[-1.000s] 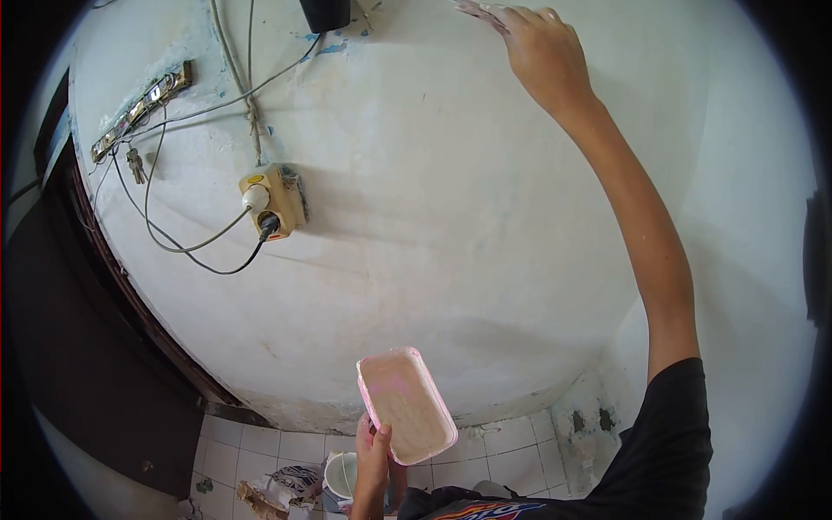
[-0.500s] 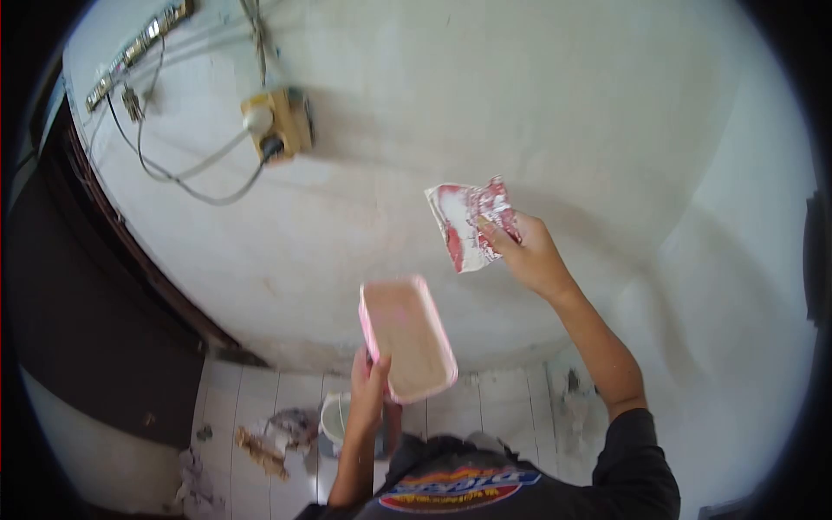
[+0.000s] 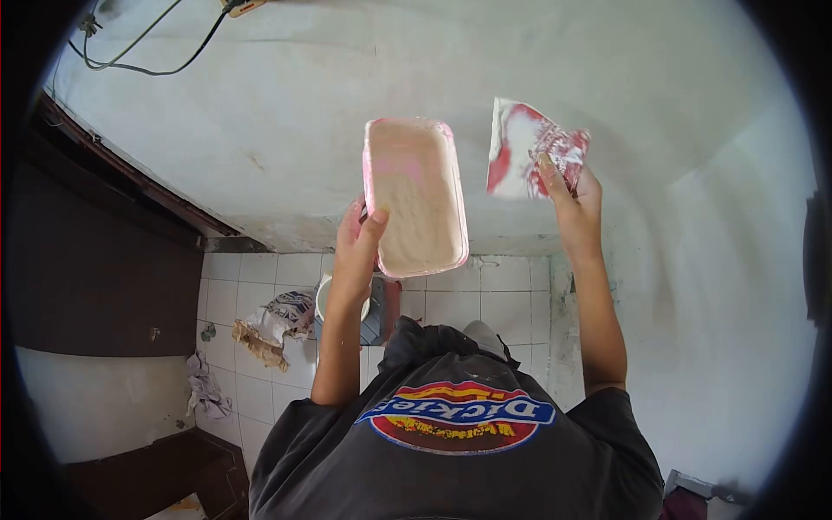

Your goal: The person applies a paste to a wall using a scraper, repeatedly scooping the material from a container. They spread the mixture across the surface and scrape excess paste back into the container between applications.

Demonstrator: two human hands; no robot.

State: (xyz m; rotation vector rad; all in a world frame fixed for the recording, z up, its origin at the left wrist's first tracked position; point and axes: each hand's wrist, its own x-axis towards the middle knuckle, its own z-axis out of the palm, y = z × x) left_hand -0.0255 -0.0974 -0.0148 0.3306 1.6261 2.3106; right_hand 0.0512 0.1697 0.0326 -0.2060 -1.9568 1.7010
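Currently: left hand [image 3: 355,251] gripping tray [image 3: 420,199] edge; right hand [image 3: 574,195] pinching red-white scraper [image 3: 529,152], beside tray

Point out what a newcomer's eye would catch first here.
Probably the bright shirt logo, low in the middle of the view. Next, perhaps, the pink-rimmed tray of pale paste in the left hand, and the red-and-white flat piece in the right hand, to the tray's right.

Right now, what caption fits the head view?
Before a pale wall, the left hand holds a pink rectangular tray of beige paste, the right hand a red, white-smeared sheet.
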